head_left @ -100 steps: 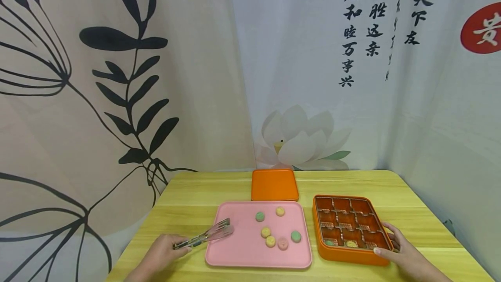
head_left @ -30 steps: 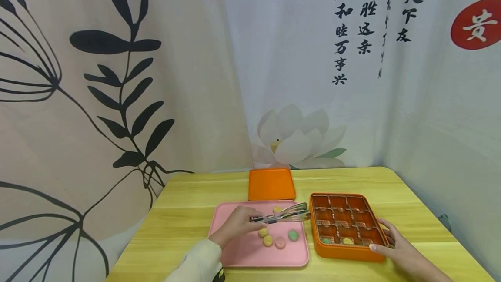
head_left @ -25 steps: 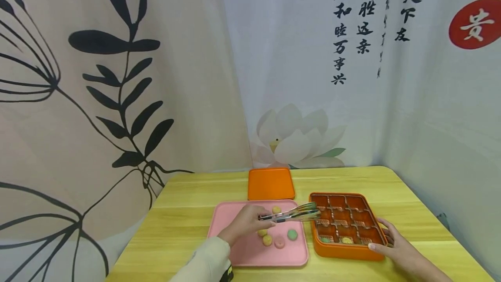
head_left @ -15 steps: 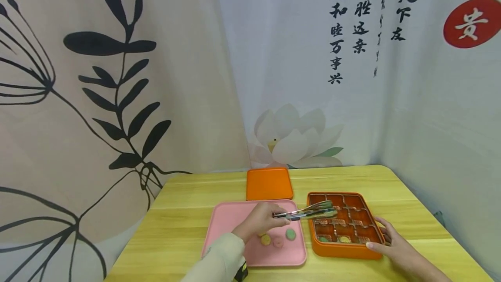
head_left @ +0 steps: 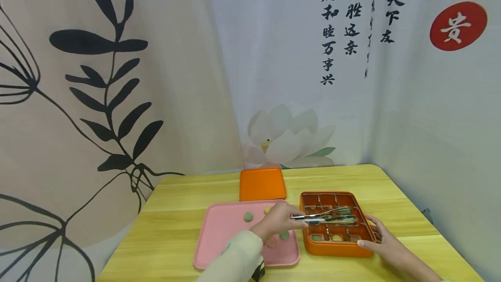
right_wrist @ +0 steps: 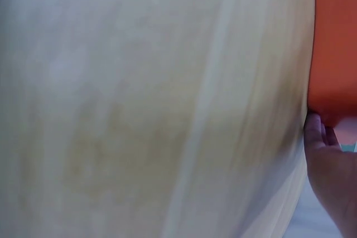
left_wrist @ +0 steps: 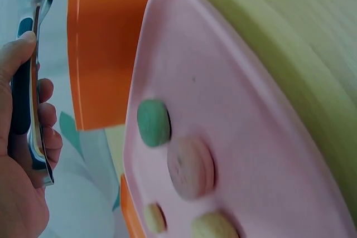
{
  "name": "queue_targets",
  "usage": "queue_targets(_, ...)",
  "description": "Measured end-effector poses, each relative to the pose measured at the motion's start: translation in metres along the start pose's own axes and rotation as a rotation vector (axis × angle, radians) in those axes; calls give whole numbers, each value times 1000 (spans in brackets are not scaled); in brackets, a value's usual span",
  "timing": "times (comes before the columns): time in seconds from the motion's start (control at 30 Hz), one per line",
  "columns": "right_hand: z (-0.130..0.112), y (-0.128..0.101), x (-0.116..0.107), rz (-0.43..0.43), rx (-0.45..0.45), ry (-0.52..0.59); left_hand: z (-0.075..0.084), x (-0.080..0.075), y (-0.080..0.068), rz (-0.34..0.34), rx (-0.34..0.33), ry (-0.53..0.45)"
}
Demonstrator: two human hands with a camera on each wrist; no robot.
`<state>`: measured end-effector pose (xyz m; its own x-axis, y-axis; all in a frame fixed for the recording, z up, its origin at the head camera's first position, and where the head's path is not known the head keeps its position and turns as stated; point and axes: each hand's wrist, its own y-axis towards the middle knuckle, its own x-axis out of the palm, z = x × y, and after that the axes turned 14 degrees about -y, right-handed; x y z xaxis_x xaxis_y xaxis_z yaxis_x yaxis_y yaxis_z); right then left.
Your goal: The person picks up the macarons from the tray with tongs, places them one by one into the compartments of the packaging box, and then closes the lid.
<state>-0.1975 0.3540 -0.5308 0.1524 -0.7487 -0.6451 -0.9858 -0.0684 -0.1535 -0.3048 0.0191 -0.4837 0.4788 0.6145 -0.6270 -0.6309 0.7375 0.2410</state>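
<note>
My left hand (head_left: 282,222) grips the handle of metal tongs (head_left: 325,218) and holds them level over the orange compartment box (head_left: 332,249). The tong tips hang above the box's middle row. Whether they hold anything I cannot tell. In the left wrist view my left hand (left_wrist: 25,137) is curled round the tongs (left_wrist: 30,43) above the pink tray (left_wrist: 268,137). My right hand (head_left: 375,239) holds the box's near right corner, and its fingers (right_wrist: 326,160) touch the orange wall (right_wrist: 334,37). Small round cakes (head_left: 248,216) lie on the pink tray (head_left: 223,247).
An orange lid (head_left: 262,184) lies flat behind the tray on the yellow wooden table (head_left: 176,229). The box's near row holds small cakes (head_left: 334,238). Green (left_wrist: 153,122) and pink (left_wrist: 191,166) cakes sit under my wrist. Printed curtains close in the back and right.
My left hand has carried the tongs from left of the tray rightward across it to above the box. My right hand has stayed on the box's corner.
</note>
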Motion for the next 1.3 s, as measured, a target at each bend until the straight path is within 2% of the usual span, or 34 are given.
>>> queue_targets(0.17,-2,2,1,-9,14,12,3,9,2,-18,-86,-5)
queue_targets(0.37,-4,2,-1,-19,10,6,2,10,4,-16,-31,56)
queue_targets(0.6,-6,0,0,-10,4,-25,-3,5,1,19,-64,12)
queue_targets(0.7,-5,-1,1,-6,8,-29,-3,2,-3,34,-64,-46)
queue_targets(0.83,-3,-1,1,-7,8,-4,-3,-6,-10,60,-44,-83)
queue_targets(0.97,-1,0,0,-8,1,9,-6,-15,-19,98,-32,-56)
queue_targets(1.13,1,1,0,-17,-4,14,-12,-25,-33,118,-74,-115)
queue_targets(1.3,0,0,-1,-17,-25,8,-18,-40,-48,146,-130,-129)
